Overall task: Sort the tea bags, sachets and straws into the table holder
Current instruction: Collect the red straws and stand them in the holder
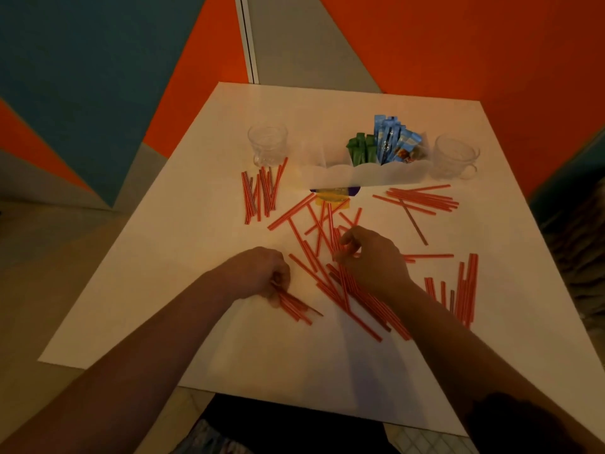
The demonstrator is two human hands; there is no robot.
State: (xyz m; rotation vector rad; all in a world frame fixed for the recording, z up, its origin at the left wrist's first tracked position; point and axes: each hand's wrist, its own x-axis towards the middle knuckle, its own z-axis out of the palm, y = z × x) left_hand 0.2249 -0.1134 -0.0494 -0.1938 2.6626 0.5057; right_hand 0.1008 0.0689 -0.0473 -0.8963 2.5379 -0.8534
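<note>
White surface (327,106) | left hand (262,273) grips straw bundle (296,304) | right hand (370,257) pinches loose straws (327,231), holder (366,178) straight ahead, nearer right.

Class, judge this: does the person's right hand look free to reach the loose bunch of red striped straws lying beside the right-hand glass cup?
Probably yes: the right hand has only flat table between it and those red striped straws by the glass cup.

Red-and-white striped straws (330,253) lie scattered flat over the white counter (203,198) in loose clusters and a crossed central heap. The white table holder (370,178) stands at the far side, with green sachets (361,149) and blue sachets (391,139) upright in adjoining compartments.
</note>
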